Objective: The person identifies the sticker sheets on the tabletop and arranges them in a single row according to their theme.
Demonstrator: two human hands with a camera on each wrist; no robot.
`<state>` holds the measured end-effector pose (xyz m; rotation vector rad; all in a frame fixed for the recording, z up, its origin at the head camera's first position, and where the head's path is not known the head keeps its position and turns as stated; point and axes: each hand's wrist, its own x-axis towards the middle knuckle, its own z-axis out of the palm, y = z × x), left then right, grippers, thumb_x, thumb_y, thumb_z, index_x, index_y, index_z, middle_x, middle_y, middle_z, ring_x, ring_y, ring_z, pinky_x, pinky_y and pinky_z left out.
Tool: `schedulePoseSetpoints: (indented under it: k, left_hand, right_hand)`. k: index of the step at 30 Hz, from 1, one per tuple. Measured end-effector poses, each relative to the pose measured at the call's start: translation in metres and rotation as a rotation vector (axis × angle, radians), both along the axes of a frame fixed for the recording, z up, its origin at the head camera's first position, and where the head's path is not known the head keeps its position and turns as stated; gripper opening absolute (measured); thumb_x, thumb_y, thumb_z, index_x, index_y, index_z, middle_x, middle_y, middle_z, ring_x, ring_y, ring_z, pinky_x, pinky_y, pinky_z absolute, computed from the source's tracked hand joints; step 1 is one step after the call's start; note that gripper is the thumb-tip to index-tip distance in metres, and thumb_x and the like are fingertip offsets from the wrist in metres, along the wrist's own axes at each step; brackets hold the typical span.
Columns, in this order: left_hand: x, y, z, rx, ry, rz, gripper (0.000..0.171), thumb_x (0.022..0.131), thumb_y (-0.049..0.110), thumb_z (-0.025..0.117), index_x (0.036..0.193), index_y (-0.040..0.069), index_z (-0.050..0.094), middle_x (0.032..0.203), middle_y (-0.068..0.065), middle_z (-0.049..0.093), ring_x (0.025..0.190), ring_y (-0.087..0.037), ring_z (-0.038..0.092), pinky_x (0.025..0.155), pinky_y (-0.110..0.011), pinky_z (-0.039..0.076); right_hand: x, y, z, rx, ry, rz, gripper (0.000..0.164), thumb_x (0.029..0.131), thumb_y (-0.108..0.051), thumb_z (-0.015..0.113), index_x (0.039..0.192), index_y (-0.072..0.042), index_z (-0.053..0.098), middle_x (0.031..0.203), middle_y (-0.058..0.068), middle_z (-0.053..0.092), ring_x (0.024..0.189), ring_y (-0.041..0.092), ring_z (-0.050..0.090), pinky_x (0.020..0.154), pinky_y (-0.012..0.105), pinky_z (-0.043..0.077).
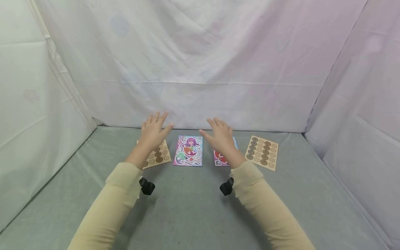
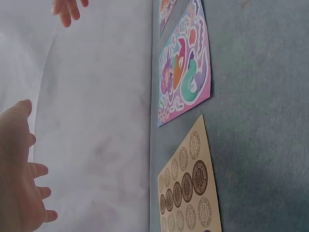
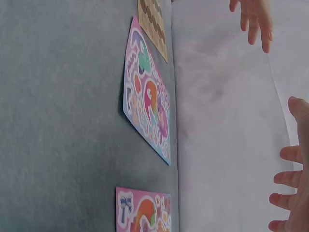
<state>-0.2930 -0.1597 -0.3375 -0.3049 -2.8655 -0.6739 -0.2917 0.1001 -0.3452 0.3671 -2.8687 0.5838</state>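
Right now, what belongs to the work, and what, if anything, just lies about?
Probably work, near left hand and right hand:
left brown sheet;
left colourful sheet;
right colourful sheet;
right brown sheet.

Lying about: nothing; just grey tabletop, white curtain.

I count four sheets in total. Two of them are tan with round prints: the left tan sheet (image 1: 162,152) and the right tan sheet (image 1: 262,153). The other two are colourful: the middle colourful sheet (image 1: 188,151) and the partly covered colourful sheet (image 1: 219,161). On the right tan sheet the prints make four columns, two dark and two light; on the left one, an arm hides some, so their number I cannot tell. There are two hands, the left hand (image 1: 153,135) and the right hand (image 1: 222,139), two black devices (image 1: 147,186), and one grey table (image 1: 184,211).
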Motion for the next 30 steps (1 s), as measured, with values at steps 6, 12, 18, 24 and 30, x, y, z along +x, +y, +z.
schedulePoseSetpoints:
  k: [6, 12, 18, 24, 30]
  left_hand:
    - [0.006, -0.007, -0.003, 0.038, 0.027, 0.003, 0.067, 0.1, 0.051, 0.037, 0.155, 0.021, 0.017, 0.158, -0.016, 0.007, 0.142, -0.04, 0.0, 0.108, -0.064, -0.001]
    - [0.013, -0.013, -0.007, 0.066, 0.059, 0.003, 0.067, 0.1, 0.051, 0.036, 0.154, 0.015, 0.019, 0.157, -0.02, 0.011, 0.141, -0.043, 0.004, 0.109, -0.063, 0.001]
    - [0.02, -0.018, -0.011, 0.119, 0.059, 0.027, 0.066, 0.1, 0.048, 0.038, 0.154, 0.014, 0.02, 0.156, -0.021, 0.012, 0.141, -0.042, 0.004, 0.109, -0.062, 0.001]
    - [0.025, -0.023, -0.014, 0.169, 0.061, 0.033, 0.068, 0.1, 0.052, 0.036, 0.154, 0.015, 0.019, 0.156, -0.02, 0.012, 0.142, -0.042, 0.004, 0.108, -0.064, 0.002]
    - [0.03, -0.029, -0.018, 0.211, 0.067, 0.035, 0.067, 0.1, 0.048, 0.039, 0.154, 0.015, 0.019, 0.155, -0.021, 0.015, 0.141, -0.042, 0.005, 0.108, -0.065, 0.003]
  right_hand:
    - [0.007, -0.009, -0.005, -0.044, 0.012, 0.037, 0.07, 0.094, -0.057, 0.046, 0.15, -0.017, 0.033, 0.154, 0.012, 0.027, 0.139, 0.035, 0.022, 0.111, 0.056, 0.012]
    - [0.013, -0.02, -0.012, -0.07, 0.036, 0.048, 0.069, 0.093, -0.057, 0.049, 0.148, -0.017, 0.037, 0.152, 0.01, 0.031, 0.138, 0.033, 0.026, 0.111, 0.055, 0.016]
    - [0.017, -0.03, -0.017, -0.121, 0.059, 0.064, 0.067, 0.092, -0.051, 0.056, 0.147, -0.015, 0.04, 0.15, 0.011, 0.035, 0.137, 0.032, 0.028, 0.11, 0.055, 0.018]
    - [0.021, -0.037, -0.021, -0.166, 0.077, 0.097, 0.064, 0.092, -0.047, 0.058, 0.145, -0.013, 0.042, 0.147, 0.012, 0.039, 0.136, 0.031, 0.031, 0.11, 0.055, 0.02]
    - [0.024, -0.045, -0.027, -0.196, 0.066, 0.125, 0.063, 0.093, -0.045, 0.059, 0.144, -0.012, 0.043, 0.147, 0.011, 0.04, 0.135, 0.032, 0.033, 0.109, 0.055, 0.021]
